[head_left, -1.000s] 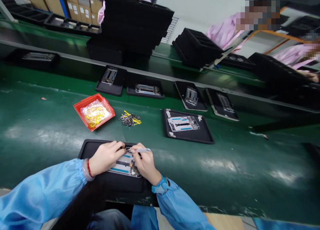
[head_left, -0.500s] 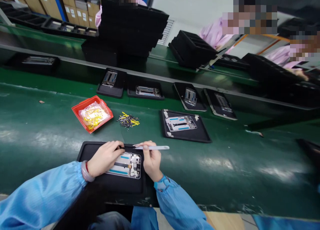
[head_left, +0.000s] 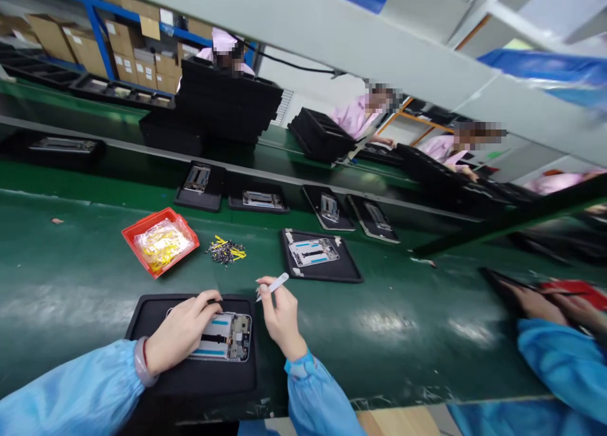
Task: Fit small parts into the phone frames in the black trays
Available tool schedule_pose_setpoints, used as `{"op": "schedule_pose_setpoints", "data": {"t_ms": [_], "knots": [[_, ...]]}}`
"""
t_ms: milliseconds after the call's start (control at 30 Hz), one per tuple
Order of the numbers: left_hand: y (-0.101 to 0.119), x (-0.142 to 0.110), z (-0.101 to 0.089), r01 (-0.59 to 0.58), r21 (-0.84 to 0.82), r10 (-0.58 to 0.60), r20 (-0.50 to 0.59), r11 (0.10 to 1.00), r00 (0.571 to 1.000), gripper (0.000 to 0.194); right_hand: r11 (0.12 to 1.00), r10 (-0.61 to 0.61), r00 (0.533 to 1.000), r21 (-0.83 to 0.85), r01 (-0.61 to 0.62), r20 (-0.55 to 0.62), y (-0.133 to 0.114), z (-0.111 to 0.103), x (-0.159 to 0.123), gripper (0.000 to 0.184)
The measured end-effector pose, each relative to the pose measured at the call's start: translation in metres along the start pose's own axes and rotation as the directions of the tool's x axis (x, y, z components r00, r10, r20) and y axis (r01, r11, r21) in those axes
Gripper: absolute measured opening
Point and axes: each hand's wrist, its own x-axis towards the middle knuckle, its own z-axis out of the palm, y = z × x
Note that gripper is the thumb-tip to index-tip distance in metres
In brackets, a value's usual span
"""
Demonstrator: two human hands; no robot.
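My left hand (head_left: pixel 183 332) lies across an opened phone (head_left: pixel 215 340), covering its left part. Its fingers are curled, thumb near index finger, just past the phone's far edge; anything between the fingertips is hidden. The phone shows a pale inner plate with blue strips, a black ribbon and a circuit board at its right end. Under it is a black tray (head_left: pixel 208 380). My right hand (head_left: pixel 282 316) is closed on white tweezers (head_left: pixel 279 282), slanted with the tip down-left near the tray's far right corner, apart from the phone.
Beyond the tray are a red bin (head_left: pixel 154 273) of bagged yellow-tabbed parts and a loose pile of small black and yellow parts (head_left: pixel 226 251). Another black tray (head_left: pixel 322 270) bears a phone frame. More trays line the back. A co-worker's hands (head_left: pixel 538 304) are at the right.
The view has tilted up and shifted right, bringing a co-worker's hands into sight. My right hand has turned the tweezers from nearly level to a steep slant. My left hand stays over the phone.
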Motion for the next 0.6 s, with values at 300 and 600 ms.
{"op": "schedule_pose_setpoints", "data": {"t_ms": [300, 600], "knots": [[-0.003, 0.002, 0.001, 0.107, -0.168, -0.108, 0.005, 0.980, 0.994, 0.033, 0.919, 0.269, 0.906, -0.368, -0.141, 0.325, -0.021, -0.029, -0.042, 0.024], [-0.002, 0.005, 0.000, 0.036, -0.224, -0.031, 0.024, 0.974, 0.999, 0.032, 0.807, 0.590, 0.684, -0.343, -0.481, 0.429, -0.029, -0.023, -0.056, 0.005]]}}
